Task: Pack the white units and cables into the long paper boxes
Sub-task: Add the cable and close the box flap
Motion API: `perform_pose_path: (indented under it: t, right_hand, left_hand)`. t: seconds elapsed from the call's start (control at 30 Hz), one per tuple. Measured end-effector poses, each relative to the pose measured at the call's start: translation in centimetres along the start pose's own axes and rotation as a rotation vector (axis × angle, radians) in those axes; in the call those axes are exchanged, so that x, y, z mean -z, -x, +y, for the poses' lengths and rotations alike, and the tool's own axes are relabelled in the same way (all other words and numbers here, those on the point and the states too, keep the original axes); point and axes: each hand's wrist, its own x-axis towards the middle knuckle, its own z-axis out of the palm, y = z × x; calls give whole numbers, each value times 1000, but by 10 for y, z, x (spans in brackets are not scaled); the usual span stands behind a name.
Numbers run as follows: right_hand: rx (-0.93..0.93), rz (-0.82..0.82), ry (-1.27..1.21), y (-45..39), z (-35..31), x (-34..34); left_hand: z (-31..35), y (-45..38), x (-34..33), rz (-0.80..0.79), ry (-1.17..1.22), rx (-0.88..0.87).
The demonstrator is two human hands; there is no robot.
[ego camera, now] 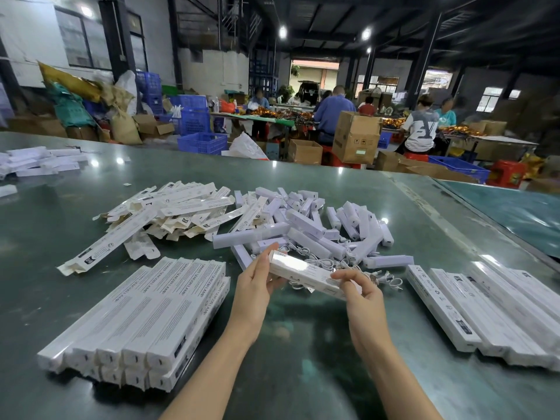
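Both my hands hold one long white paper box [303, 271] level above the green table. My left hand [257, 283] grips its left end, thumb on top. My right hand [360, 294] pinches its right end with curled fingers. Behind the box lies a heap of white units [306, 225], with loose white cables [321, 263] tangled at its near edge. Flat unfolded boxes [169, 210] are piled at the middle left. Closed boxes are stacked at the near left [145, 316] and lined up at the near right [485, 307].
The green table [303, 374] stretches far ahead, with more white boxes [39, 162] at its far left. A second table [515, 213] adjoins on the right. Beyond are cardboard cartons [356, 137], blue crates [201, 142] and several seated people at other tables.
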Motion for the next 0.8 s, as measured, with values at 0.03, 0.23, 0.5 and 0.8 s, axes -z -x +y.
perform_pose_path:
  t: [0.03, 0.23, 0.5, 0.8]
  right_hand:
    - [-2, 1, 4, 0, 0, -1]
    - [15, -7, 56, 2, 2, -2]
    - [24, -2, 59, 2, 1, -2]
    - [-28, -17, 102, 4, -1, -2]
  left_hand:
    - [0, 0, -1, 4, 3, -7]
    - [1, 3, -2, 11, -19, -61]
    - [5, 4, -1, -44, 170, 8]
    - [0, 2, 0, -51, 43, -50]
